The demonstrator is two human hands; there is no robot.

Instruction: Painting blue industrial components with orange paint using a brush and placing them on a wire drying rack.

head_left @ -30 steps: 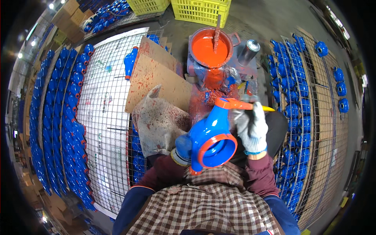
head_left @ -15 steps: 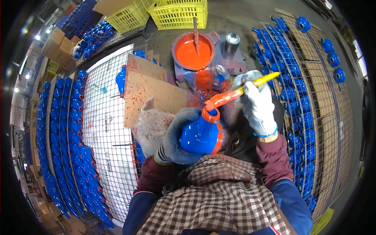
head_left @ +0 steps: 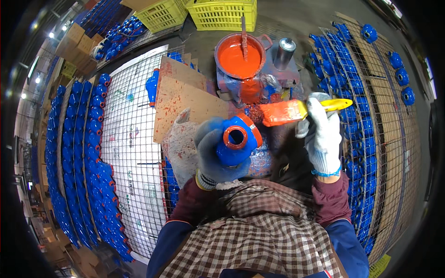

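In a blue-stained glove, my left hand grips a glossy blue metal fitting, perhaps a valve body. Its round opening and its wider end both carry orange-red paint on the rims. My right hand, in a white glove, is closed round the yellow handle of a paintbrush. Orange-red paint coats the bristles, which point left and sit just right of the fitting, apart from it. Beyond both hands stands a pot of orange-red paint with a stick in it.
A spray can stands beside the pot. Paint-spotted cardboard and a speckled cloth lie left of my hands. Wire mesh racks with rows of blue fittings flank me on both sides. Yellow crates are at the back.
The brush has come off the fitting's small rim and moved right, its broad side now showing. My left hand has turned the fitting so its opening faces me.
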